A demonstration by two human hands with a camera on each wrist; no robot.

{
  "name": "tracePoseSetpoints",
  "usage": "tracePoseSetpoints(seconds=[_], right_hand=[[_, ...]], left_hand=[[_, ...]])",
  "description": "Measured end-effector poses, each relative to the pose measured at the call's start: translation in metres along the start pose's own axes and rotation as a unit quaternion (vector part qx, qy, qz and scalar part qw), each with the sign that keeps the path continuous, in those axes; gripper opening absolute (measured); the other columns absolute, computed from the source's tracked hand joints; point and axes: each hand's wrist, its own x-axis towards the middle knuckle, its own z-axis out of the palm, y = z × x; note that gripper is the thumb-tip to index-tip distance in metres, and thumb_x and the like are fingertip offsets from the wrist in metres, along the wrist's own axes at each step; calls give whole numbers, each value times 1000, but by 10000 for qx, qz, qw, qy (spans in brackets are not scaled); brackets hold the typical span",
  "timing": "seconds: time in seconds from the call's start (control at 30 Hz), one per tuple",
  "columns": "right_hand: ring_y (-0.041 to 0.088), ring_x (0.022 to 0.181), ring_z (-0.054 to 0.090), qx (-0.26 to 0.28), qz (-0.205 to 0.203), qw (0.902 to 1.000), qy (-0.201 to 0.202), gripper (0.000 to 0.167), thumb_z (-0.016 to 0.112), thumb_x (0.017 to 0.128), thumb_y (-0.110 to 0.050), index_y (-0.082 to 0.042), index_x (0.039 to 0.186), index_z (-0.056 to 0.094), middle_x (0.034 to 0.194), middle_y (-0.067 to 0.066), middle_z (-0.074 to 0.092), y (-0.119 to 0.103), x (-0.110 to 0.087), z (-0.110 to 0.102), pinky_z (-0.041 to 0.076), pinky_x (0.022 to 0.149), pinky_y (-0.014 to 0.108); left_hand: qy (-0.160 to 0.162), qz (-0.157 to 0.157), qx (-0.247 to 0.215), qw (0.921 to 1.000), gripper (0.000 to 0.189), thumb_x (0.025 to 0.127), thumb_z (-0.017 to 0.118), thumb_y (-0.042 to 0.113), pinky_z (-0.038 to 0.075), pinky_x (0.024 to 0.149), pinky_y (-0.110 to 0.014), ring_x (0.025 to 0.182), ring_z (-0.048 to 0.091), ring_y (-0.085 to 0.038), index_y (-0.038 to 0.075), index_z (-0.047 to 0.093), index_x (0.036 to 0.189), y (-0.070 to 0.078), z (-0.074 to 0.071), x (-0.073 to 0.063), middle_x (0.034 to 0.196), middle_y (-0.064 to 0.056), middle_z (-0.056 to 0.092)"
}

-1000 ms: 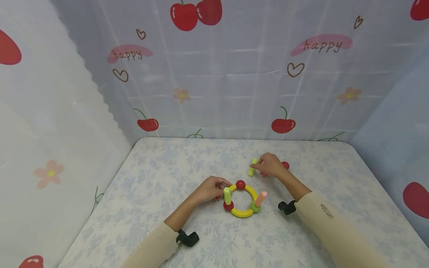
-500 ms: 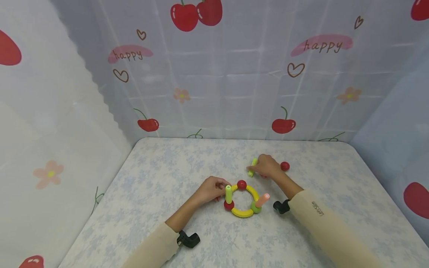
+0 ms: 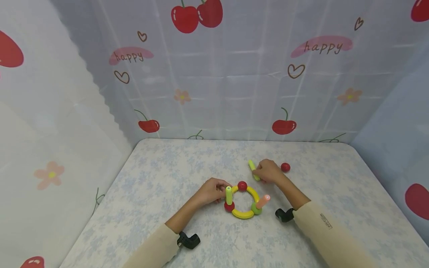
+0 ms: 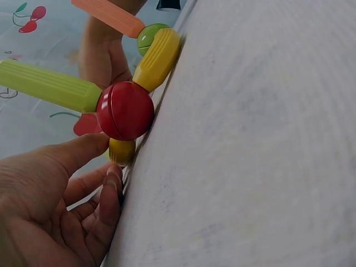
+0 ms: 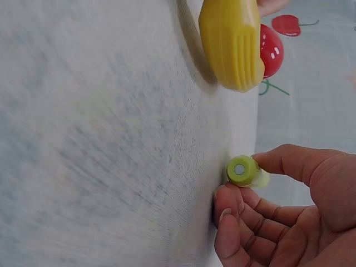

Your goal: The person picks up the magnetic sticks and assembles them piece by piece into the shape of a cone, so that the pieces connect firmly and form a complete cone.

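Note:
A ring of yellow curved rods (image 3: 242, 214) lies on the table, joined by a far red ball (image 3: 242, 185), a near-left red ball (image 4: 125, 110) and a green ball (image 3: 256, 209). From the near-left ball rises a light-green rod (image 3: 229, 195); an orange rod (image 3: 263, 201) leans outward from the green ball. My left hand (image 3: 212, 191) pinches the ring's left yellow rod (image 4: 122, 151) between thumb and fingers. Beyond the ring, my right hand (image 3: 269, 172) pinches a loose light-green rod (image 5: 242, 172) at its near end. That rod has a pale disc on its end face.
A loose red ball (image 3: 285, 167) sits just right of my right hand. The table (image 3: 161, 163) has a pale blue floral cover and rounded far corners. Behind it hangs a cherry-print curtain (image 3: 221, 104), with more curtain at both sides.
My right hand has drawn slightly nearer, and the loose green rod has turned so its near end points right. The left hand keeps its hold; the ring has barely shifted.

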Motion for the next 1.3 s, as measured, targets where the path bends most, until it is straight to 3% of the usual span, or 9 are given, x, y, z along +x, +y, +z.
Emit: tracePoseSetpoints(seconds=[0.13, 0.47, 0.83, 1.3], right_hand=[[17, 55, 58, 397, -85, 9991, 152, 23, 70, 95, -25, -2, 95, 69, 68, 6, 63, 3, -10, 2, 47, 52, 26], [20, 66, 64, 1313, -72, 9908, 335, 34, 71, 96, -23, 3, 116, 64, 80, 6, 69, 5, -27, 6, 53, 60, 29], [24, 68, 66, 1660, -744, 9826, 384, 29, 73, 95, -19, 2, 114, 65, 87, 9, 72, 3, -37, 5, 58, 62, 38], [28, 76, 72, 1856, -1592, 9689, 385, 29, 75, 94, -19, -1, 115, 67, 103, 13, 73, -1, -41, 7, 59, 64, 34]], left_hand=[[-5, 6, -31, 10000, 24, 95, 65, 9, 51, 51, -28, 53, 58, -15, 9, 75, 117, 0, 0, -1, 78, -1, 67], [23, 17, -28, 10000, 24, 94, 65, 6, 51, 51, -27, 52, 58, -14, 8, 75, 116, -2, 1, 0, 77, -1, 66], [21, 16, -49, 10000, 23, 94, 66, 6, 50, 51, -27, 53, 56, -14, 7, 75, 115, 0, 1, 0, 78, -2, 66], [-22, 58, -64, 10000, 22, 96, 68, 11, 49, 53, -27, 55, 56, -14, 7, 75, 116, -2, 0, 0, 80, -2, 66]])
